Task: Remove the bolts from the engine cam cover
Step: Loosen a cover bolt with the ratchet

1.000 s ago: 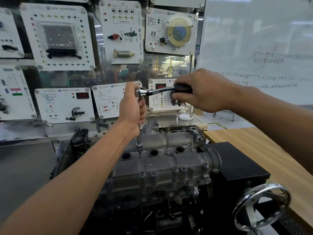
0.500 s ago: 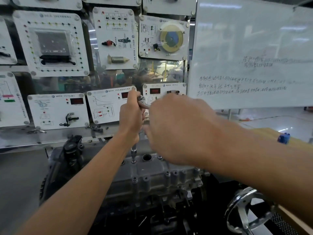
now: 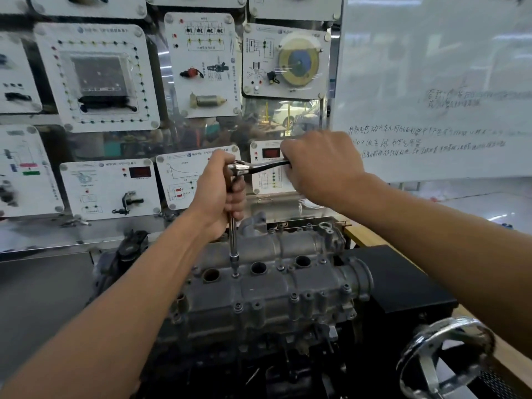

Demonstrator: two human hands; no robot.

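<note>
Grey cam cover point(image 3: 276, 286) sits dead centre on the engine. Left hand point(image 3: 220, 194) is wrapped round the upright extension point(image 3: 232, 240), socket down on a bolt point(image 3: 235, 274). Right hand point(image 3: 322, 168) grips the ratchet point(image 3: 259, 167) handle, fist closed. Whiteboard point(image 3: 431, 90) scribble too blurry to read.

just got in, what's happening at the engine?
A person is working a ratchet with a long extension on the cam cover. The left hand grips the extension just below the ratchet head and steadies it upright; the right hand holds the handle out to the right. The socket sits on a bolt between two round holes along the cover's top. Several other bolts are still in place along the front edge.
</note>
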